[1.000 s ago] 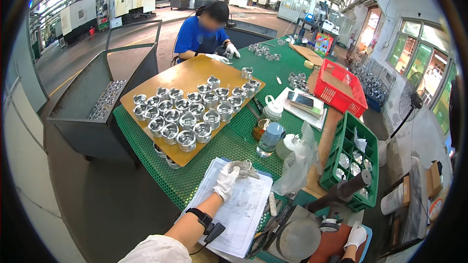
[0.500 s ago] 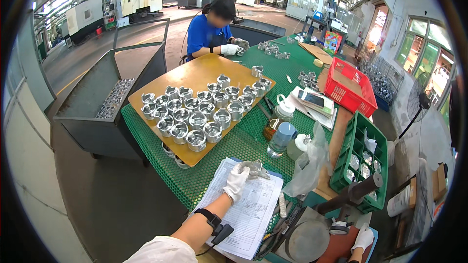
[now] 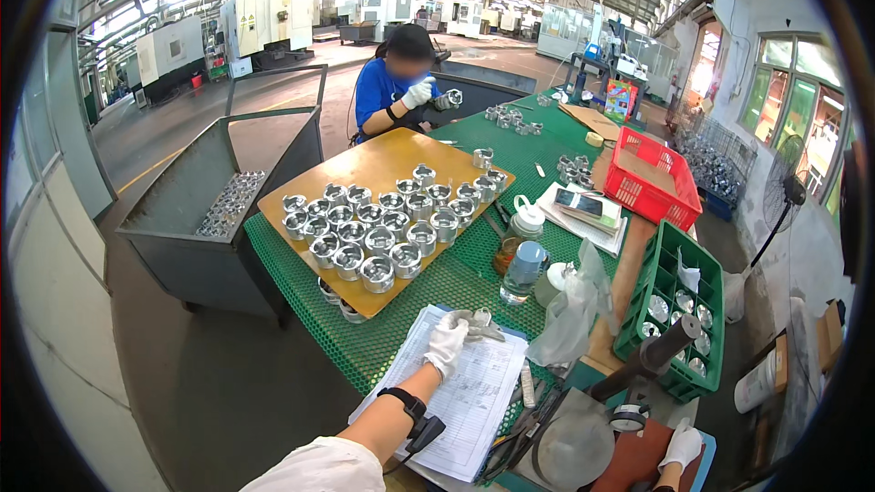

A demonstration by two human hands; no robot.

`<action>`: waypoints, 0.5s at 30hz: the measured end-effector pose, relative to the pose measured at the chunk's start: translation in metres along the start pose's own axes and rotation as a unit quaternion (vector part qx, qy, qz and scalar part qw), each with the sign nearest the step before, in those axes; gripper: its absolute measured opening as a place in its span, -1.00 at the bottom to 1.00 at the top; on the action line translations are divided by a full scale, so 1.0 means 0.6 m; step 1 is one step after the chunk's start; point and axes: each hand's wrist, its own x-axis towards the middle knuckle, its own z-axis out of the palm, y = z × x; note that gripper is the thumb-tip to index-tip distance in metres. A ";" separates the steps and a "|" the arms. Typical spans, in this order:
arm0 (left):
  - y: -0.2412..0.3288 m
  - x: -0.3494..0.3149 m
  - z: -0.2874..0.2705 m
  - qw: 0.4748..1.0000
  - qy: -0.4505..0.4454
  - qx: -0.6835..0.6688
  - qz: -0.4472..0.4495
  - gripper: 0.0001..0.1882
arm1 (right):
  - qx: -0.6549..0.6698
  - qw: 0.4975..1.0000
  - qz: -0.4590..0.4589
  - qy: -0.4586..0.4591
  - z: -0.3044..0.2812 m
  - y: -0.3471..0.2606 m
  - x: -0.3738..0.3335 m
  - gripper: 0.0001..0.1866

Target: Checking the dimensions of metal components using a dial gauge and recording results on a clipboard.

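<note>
My left hand (image 3: 448, 344), in a white glove with greyed fingers, rests over a clipboard of printed, handwritten sheets (image 3: 465, 405). Its fingers are closed around a small grey, shiny metal piece (image 3: 483, 317), whose kind I cannot make out. My right hand (image 3: 682, 446), also gloved in white, lies at the lower right on a reddish-brown pad (image 3: 638, 449) with a blue edge. Its fingers are too small and bunched to read. Beside it stands a dial gauge (image 3: 629, 416) on a dark metal stand (image 3: 649, 357) with a round grey plate (image 3: 576, 442).
Rows of metal pistons (image 3: 378, 273) stand on a yellow-brown board (image 3: 365, 169) on the green-matted table (image 3: 483, 282). Bottles (image 3: 524, 273), a plastic bag (image 3: 574, 319), a green divided crate (image 3: 629, 342) and a red crate (image 3: 643, 184) line the right side. A co-worker (image 3: 387, 91) sits opposite.
The whole view has shifted slightly. The co-worker has raised one gloved hand off the metal part, still held in the other. My hands stay in about the same places.
</note>
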 end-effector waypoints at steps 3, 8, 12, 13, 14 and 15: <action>0.000 -0.001 -0.011 1.000 0.014 -0.004 0.019 -0.77 | 0.006 1.000 0.005 -0.005 0.008 -0.009 0.009 -0.46; 0.008 -0.007 0.005 1.000 0.018 -0.011 0.016 -0.78 | 0.006 1.000 -0.005 -0.004 -0.001 -0.006 0.005 -0.45; 0.010 -0.007 0.007 1.000 0.026 0.004 0.007 -0.77 | 0.011 1.000 0.000 -0.003 -0.002 -0.005 0.003 -0.46; 0.010 -0.006 0.007 1.000 0.027 0.014 0.004 -0.76 | 0.013 1.000 -0.002 0.000 0.000 -0.003 0.004 -0.46; 0.009 -0.006 0.006 1.000 0.027 0.014 0.004 -0.76 | 0.013 1.000 -0.002 -0.001 -0.001 -0.004 0.004 -0.46; 0.009 -0.005 0.005 1.000 0.023 0.009 -0.001 -0.77 | 0.015 1.000 0.004 -0.005 -0.002 -0.004 0.004 -0.47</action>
